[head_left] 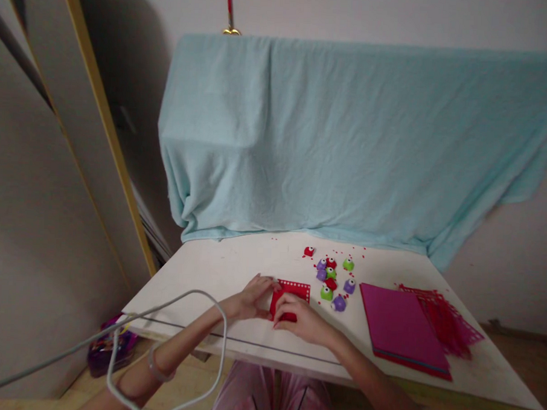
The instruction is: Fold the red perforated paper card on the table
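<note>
A red paper sheet (302, 294) lies on the white tabletop in front of me, with a row of small round holes along its far and right edges. My left hand (253, 299) rests at the sheet's left side, thumb and fingers spread apart and touching its edge. Across the near part of the sheet lies my right hand (303, 320), its fingertips pinched together at the near left corner. The right hand covers much of the sheet's middle. Just beyond it sit several small craft punches with eye-like white discs, among them a purple punch (338, 303) and a green punch (326, 293).
Red paper bits are scattered around a red punch (309, 251). To the right lies a stack of magenta and red sheets (402, 322), beside perforated red scraps (447, 324). A pale blue cloth (349, 142) hangs behind the table. A grey cable (169, 302) loops over my left forearm.
</note>
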Available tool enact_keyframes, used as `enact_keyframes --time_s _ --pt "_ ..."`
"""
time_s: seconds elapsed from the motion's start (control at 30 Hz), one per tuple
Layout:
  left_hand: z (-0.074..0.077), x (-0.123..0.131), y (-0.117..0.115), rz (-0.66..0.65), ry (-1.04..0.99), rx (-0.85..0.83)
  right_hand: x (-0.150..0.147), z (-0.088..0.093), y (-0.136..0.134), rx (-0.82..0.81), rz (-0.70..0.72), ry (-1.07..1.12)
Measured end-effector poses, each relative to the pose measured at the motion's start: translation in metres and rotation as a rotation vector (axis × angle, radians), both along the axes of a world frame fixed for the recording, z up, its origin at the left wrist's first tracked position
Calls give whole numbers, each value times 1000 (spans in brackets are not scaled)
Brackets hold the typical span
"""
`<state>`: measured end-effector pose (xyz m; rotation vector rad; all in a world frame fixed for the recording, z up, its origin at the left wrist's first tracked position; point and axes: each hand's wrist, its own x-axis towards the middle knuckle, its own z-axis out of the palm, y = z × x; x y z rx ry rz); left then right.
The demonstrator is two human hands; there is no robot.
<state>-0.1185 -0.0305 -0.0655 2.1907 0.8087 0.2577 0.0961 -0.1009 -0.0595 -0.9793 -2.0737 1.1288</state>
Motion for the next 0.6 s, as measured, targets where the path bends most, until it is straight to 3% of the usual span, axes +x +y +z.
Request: enact_keyframes --time_s 0.1,0.37,0.6 --pt "3 -1 0 -21 -9 -21 10 1 -2 -31 36 28" --pt "-8 -6 -2 -27 -9 27 20 11 -3 -41 87 -15" --pt "-20 -4 -5 30 -52 119 10 -2 3 17 3 47"
